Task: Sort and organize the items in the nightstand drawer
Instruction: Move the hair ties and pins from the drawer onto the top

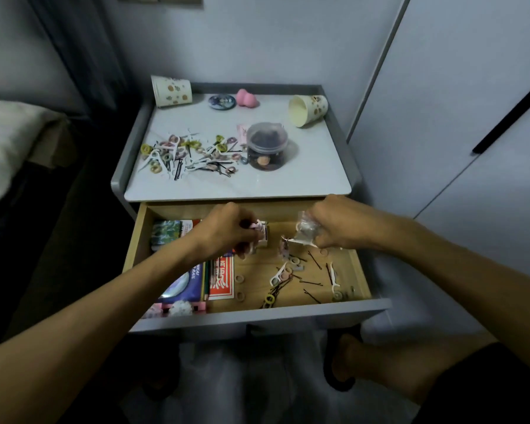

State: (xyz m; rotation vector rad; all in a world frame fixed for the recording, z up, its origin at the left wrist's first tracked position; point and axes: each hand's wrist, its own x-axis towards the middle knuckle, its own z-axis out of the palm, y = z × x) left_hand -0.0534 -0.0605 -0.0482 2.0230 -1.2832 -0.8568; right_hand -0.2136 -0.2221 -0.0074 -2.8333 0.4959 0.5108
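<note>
Two loads over drawer [288, 313]: left hand [227, 232] curled round pink-white bits [256, 225], right hand [334, 224] pinches clear bag [305, 230]; hold grips tight, lift to counter [288, 179] beyond both hands.

A single head-worn view looks forward and steeply down, close over the open drawer [251, 316] and nightstand top [303, 172].

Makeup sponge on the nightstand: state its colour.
The makeup sponge is pink; head view.
</note>
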